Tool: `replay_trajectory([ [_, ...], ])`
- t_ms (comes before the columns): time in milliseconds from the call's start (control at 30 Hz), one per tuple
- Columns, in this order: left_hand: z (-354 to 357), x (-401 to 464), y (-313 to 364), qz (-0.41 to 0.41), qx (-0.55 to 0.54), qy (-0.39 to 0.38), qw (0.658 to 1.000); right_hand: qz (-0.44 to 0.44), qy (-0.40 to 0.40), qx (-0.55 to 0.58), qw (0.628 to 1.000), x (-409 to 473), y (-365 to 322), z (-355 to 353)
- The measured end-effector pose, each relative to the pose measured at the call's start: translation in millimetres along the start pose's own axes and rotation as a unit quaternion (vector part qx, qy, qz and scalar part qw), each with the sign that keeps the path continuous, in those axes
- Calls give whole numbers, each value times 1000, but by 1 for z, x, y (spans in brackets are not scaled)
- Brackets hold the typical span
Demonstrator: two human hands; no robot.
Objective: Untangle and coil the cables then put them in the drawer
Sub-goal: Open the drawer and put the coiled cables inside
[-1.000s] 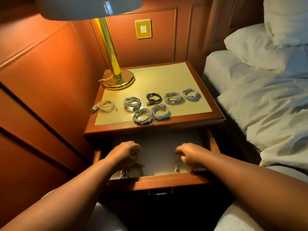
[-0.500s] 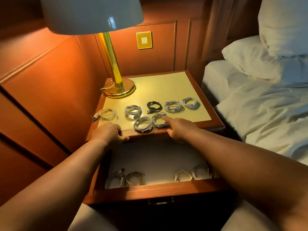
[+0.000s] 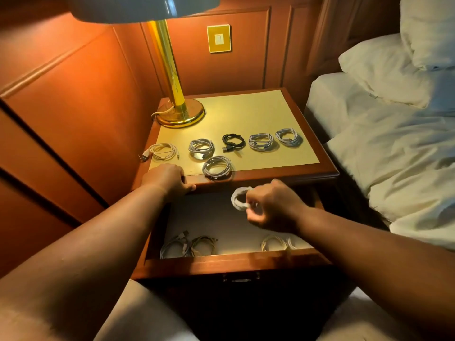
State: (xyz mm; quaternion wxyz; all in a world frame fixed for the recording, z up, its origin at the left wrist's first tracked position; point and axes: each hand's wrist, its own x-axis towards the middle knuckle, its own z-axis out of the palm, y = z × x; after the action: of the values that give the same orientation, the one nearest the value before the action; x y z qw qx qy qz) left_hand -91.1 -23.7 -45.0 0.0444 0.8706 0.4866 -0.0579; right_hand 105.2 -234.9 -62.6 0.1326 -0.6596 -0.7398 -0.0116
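My right hand (image 3: 273, 205) pinches a coiled white cable (image 3: 238, 198) and holds it above the open drawer (image 3: 221, 263). My left hand (image 3: 167, 179) rests on the nightstand's front edge, fingers curled over the rim. Several coiled cables lie on the nightstand top: a cream one (image 3: 163, 151) at the left, a grey one (image 3: 201, 148), another grey one (image 3: 217, 167) near the front, a black one (image 3: 232, 142) and two more grey ones (image 3: 261, 141) (image 3: 288, 137). Inside the drawer, coiled cables lie along the front wall (image 3: 188, 246) (image 3: 274, 242).
A brass lamp (image 3: 181, 114) stands at the back left of the nightstand (image 3: 327, 172), its shade overhead. A bed (image 3: 394, 143) with white sheets and pillows is close on the right. Wood-panelled wall runs along the left and back.
My right hand has picked a grey coil off the nightstand's front and carried it down over the drawer. My left hand stays at the nightstand's front edge.
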Motion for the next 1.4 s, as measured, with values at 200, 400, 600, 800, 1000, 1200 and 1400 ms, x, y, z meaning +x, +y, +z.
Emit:
replay_trajectory([
  [200, 14, 1, -9, 8, 2, 22, 1000, 1, -184, 11, 983, -20, 0, 36],
  [400, 43, -3, -14, 27, -66, 30, 997, 84, -292, 41, 952, -13, 4, 58],
  [600, 46, 2, -13, 20, -50, 15, 998, 86, -350, 58, 931, -2, 2, 77],
  [800, 44, 3, -14, 18, -57, -1, 998, 84, -342, 91, 931, 9, 2, 60],
  [1000, 44, 6, -13, 11, -58, -3, 998, 63, -30, 153, 986, 53, 4, 20],
  [1200, 44, 9, -14, 11, -60, -6, 998, 141, -150, -15, 978, 108, 14, -1],
  [1400, 43, 9, -15, 11, -67, -6, 998, 84, -108, 39, 990, 103, 15, 1],
])
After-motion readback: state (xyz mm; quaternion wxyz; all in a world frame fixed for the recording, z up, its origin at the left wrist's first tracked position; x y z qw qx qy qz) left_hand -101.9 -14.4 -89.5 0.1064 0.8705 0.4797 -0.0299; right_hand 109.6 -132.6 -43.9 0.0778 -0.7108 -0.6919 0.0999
